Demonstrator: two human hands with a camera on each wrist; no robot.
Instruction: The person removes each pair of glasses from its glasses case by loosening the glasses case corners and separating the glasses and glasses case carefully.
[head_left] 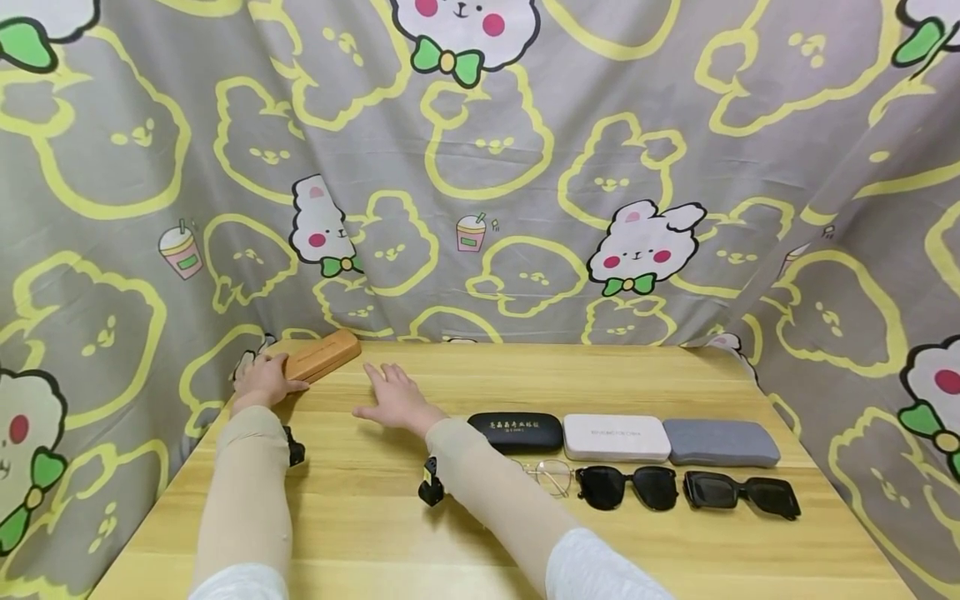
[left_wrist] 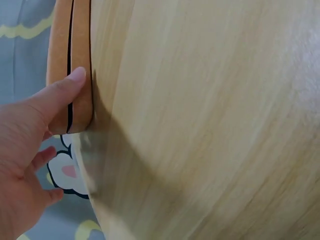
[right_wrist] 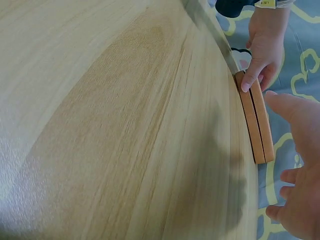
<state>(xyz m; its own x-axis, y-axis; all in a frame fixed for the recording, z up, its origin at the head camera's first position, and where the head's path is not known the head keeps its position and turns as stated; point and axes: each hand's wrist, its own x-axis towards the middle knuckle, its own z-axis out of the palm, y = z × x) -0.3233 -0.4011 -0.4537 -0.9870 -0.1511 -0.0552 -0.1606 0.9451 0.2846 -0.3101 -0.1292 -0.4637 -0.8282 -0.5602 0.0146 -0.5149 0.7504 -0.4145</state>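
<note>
At the far left corner of the desk (head_left: pixel 480 533) the left hand (head_left: pixel 262 379) rests on the near end of a tan wooden glasses case (head_left: pixel 322 356), which lies shut and slanted along the back edge, right against the patterned cloth backdrop (head_left: pixel 480 167). The left wrist view shows this grip plainly: the thumb (left_wrist: pixel 65 87) presses on the case's end across the dark seam between its two halves, while the other fingers curl loosely behind and below the edge, so it looks like a light pinch on the case end, not a full lift. Just to the right, the right hand (head_left: pixel 396 398) lies flat on the wood with fingers spread and straight, holding nothing, close to the case but not touching it. Further right, three more closed cases stand in a row: a black case (head_left: pixel 516 432), a white case (head_left: pixel 617 437) and a grey case (head_left: pixel 722 442). In front of them lie clear-lensed glasses (head_left: pixel 551 475), partly hidden by the right forearm, then dark sunglasses (head_left: pixel 627 487) and angular black sunglasses (head_left: pixel 741 493). As a judgement, the work is at its very beginning: the tan case is only just taken hold of and not opened, all three pairs lie outside their cases, and every case remains shut.
</note>
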